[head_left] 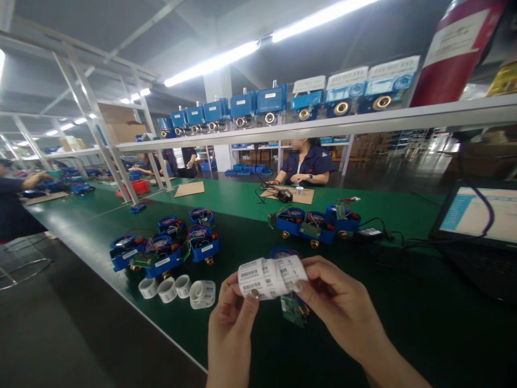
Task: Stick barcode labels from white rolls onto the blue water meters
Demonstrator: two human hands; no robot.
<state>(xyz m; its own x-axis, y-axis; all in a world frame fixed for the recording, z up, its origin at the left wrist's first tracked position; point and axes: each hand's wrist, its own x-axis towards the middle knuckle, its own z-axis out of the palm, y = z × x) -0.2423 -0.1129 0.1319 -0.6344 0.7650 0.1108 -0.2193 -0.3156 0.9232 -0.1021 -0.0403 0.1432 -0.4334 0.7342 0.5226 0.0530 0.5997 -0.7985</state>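
Between my two hands, above the green table, is a strip of white barcode labels (269,277), partly rolled. My left hand (234,318) pinches its left end with the thumb in front. The right end is gripped between the thumb and fingers of my right hand (339,302). Behind and below the labels, a blue meter housing (285,252) with a green circuit board (291,311) is mostly hidden. Left of my left hand stand several small label rolls (167,290), one of them (202,294) looser and larger.
Blue meter housings with loose wires stand in groups at left (161,253) and right (311,223). A laptop (480,215) and black cables are at the right. Across the table (238,196) sits a person (309,161). Overhead, a shelf (258,133) carries finished-looking blue units.
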